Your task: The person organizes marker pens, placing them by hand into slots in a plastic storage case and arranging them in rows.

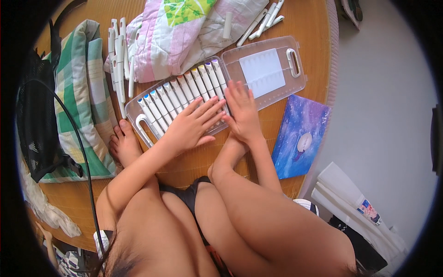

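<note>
A clear plastic marker case (296, 82) lies unfolded on the wooden surface in front of me. Its left half holds a row of white markers (184, 87) with coloured ends running from blue to purple. My left hand (194, 123) rests flat over the lower ends of the markers on the right, fingers stretched out and slightly apart. Beside it, my right hand (242, 111) is held out over the case near its hinge, fingers extended, gripping nothing. Whether either palm presses on the markers cannot be seen. A white sheet (262, 73) lies in the lid half.
Loose white markers (121, 60) lie left of the case, and more white markers (265, 21) lie beyond it. A patterned cloth (159, 37) is bunched behind. A checked quilt (74, 97) and black mesh bag (39, 115) sit left; a blue-purple booklet (302, 134) lies right.
</note>
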The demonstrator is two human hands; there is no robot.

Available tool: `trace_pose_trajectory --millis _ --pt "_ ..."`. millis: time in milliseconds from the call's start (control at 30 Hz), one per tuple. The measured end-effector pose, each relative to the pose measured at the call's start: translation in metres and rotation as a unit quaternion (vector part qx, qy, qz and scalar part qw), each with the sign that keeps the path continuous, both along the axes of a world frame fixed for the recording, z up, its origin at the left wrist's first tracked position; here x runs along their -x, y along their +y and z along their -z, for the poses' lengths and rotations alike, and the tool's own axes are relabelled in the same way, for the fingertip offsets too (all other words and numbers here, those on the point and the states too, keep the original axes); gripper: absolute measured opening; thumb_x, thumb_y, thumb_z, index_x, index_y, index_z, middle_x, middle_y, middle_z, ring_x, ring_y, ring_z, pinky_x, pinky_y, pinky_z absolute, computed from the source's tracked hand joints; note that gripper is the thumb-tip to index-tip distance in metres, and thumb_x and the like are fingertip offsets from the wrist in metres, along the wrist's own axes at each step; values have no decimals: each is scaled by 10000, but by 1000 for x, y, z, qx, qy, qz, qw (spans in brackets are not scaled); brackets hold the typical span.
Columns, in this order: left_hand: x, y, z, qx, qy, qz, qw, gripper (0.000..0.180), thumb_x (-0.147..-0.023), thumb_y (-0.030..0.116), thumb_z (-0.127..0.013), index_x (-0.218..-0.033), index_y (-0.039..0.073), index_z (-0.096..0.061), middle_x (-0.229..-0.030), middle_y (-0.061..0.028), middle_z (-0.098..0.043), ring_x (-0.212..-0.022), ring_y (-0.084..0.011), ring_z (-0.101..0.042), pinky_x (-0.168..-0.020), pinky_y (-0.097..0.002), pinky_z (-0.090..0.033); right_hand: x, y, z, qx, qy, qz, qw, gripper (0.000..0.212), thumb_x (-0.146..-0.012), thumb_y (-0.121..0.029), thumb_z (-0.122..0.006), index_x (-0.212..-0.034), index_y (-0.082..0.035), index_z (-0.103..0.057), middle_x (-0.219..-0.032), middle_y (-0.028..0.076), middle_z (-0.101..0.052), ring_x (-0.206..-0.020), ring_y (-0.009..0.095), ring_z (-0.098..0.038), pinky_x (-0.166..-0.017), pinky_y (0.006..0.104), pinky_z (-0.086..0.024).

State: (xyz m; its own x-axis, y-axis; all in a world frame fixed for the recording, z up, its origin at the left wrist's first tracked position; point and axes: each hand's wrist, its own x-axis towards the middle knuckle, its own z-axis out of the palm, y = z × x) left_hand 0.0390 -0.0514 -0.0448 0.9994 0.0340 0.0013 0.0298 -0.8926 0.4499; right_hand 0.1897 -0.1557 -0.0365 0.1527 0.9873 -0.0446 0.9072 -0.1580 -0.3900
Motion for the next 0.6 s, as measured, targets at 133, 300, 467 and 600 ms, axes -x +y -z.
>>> trace_pose_trajectory --millis 133,300,467,600 --pt "0 5 -8 47 -26 16 998 589 -729 435 -413 -1170 52 -341 -1287 -79 -226 -1193 -198 -198 -952 -370 -181 -1 -1 3 -7 26 3 1000 595 -759 -447 -383 -1190 -41 -322 -1280 102 -238 -1181 253 -222 -933 443 -167" --pt "39 30 -41 67 -40 -168 983 519 -689 222 -552 -1130 17 -373 -1212 -150 -326 -1127 -268 -312 -914 -394 -254 -13 -17 5 -120 110 106 981 491 -805 -327 -365 -1193 -31 -315 -1271 133 -244 -1178 276 -223 -940 429 -167" --pt "93 41 -37 106 -141 -428 886 488 -647 27 -585 -1098 -13 -403 -1122 -159 -411 -1042 -296 -385 -879 -341 -303 -19 -44 -9 -158 76 228 958 411 -811 -160 -385 -1192 -26 -314 -1268 156 -240 -1177 305 -214 -948 412 -162" --pt "101 29 -31 134 -113 -437 882 438 -650 46 -590 -1055 -11 -433 -1087 -159 -419 -993 -288 -418 -829 -324 -345 21 -41 -22 -121 75 140 980 397 -763 -130 -464 -1142 -34 -390 -1256 177 -250 -1169 314 -226 -937 427 -179"
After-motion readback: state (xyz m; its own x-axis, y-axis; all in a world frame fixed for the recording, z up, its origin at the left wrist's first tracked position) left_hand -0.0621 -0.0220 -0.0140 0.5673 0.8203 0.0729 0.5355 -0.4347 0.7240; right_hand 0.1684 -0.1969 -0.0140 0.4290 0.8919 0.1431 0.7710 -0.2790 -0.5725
